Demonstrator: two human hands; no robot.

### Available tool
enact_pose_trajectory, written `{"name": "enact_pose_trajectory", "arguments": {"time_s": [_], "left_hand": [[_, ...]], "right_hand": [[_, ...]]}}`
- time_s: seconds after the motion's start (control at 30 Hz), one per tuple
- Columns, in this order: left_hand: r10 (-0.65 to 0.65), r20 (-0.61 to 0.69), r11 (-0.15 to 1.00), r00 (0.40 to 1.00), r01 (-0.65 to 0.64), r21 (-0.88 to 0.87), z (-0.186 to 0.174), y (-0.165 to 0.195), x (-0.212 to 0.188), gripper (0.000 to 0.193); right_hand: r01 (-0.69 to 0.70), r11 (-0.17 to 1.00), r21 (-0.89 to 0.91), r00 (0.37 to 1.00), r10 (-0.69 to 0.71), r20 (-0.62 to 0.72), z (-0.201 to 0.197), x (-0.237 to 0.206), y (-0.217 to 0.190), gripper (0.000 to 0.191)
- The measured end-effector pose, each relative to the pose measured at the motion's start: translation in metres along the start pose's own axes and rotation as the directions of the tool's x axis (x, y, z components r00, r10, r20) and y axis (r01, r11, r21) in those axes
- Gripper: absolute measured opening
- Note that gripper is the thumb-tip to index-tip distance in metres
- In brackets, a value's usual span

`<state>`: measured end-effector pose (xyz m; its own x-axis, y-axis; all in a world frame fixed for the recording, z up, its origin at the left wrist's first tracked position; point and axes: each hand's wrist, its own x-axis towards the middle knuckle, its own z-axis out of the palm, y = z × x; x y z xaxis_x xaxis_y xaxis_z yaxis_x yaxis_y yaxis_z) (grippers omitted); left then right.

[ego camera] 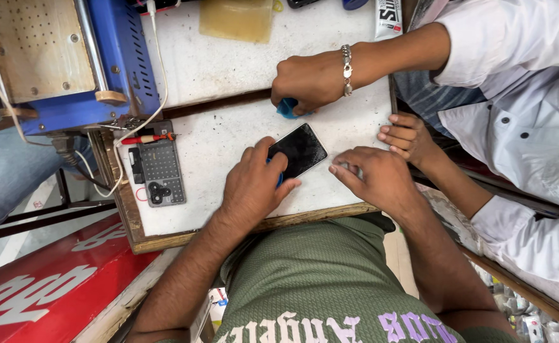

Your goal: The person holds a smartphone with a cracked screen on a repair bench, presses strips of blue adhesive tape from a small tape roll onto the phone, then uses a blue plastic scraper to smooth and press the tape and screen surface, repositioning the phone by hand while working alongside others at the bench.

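Observation:
A black phone (300,150) lies screen-up on the white worktop (209,146). My left hand (254,184) rests over its near-left end, fingers curled around it with a bit of blue showing under the thumb. My right hand (375,178) lies flat on the worktop just right of the phone, fingertips pressing on something small I cannot make out. Another person in a white shirt reaches in from the right: one hand (311,79) with a metal bracelet grips a blue cloth (286,108) above the phone, the other hand (403,136) rests at the table's right edge.
A blue machine with a wooden perforated top (57,57) stands at the far left. A grey perforated pad (160,170) with a red-handled tool (147,138) lies left of my hand. A yellowish mat (236,19) sits at the back. White cables trail down the left.

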<state>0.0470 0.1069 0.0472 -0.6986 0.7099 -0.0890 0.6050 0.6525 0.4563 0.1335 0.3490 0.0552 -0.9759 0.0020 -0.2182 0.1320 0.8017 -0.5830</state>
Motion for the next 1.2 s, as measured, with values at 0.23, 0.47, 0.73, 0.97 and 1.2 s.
{"name": "enact_pose_trajectory", "arguments": {"time_s": [0.23, 0.47, 0.73, 0.97, 1.2], "left_hand": [[0.14, -0.186, 0.948, 0.973, -0.186, -0.26, 0.006, -0.027, 0.027, 0.027], [0.134, -0.288, 0.957, 0.948, -0.199, -0.21, 0.024, -0.036, 0.044, 0.034], [0.099, -0.297, 0.984, 0.95, -0.139, -0.114, 0.029, -0.035, 0.046, 0.033], [0.093, -0.264, 0.992, 0.96, -0.112, -0.057, 0.034, -0.035, 0.05, 0.028], [0.074, -0.243, 0.996, 0.967, -0.085, -0.033, 0.039, -0.036, 0.053, 0.025]], "right_hand": [[0.143, 0.975, 0.17, 0.989, -0.133, -0.071, 0.012, 0.01, 0.038, 0.042], [-0.07, -0.263, 0.962, 0.986, -0.162, 0.028, 0.041, 0.037, 0.065, 0.028], [0.099, 0.937, 0.335, 0.981, -0.035, -0.191, 0.036, 0.032, 0.022, 0.053], [0.074, 0.997, 0.034, 0.984, -0.068, -0.164, 0.03, 0.035, -0.009, 0.056], [0.041, 0.999, 0.033, 0.988, -0.035, -0.149, 0.029, 0.037, -0.015, 0.052]]}}
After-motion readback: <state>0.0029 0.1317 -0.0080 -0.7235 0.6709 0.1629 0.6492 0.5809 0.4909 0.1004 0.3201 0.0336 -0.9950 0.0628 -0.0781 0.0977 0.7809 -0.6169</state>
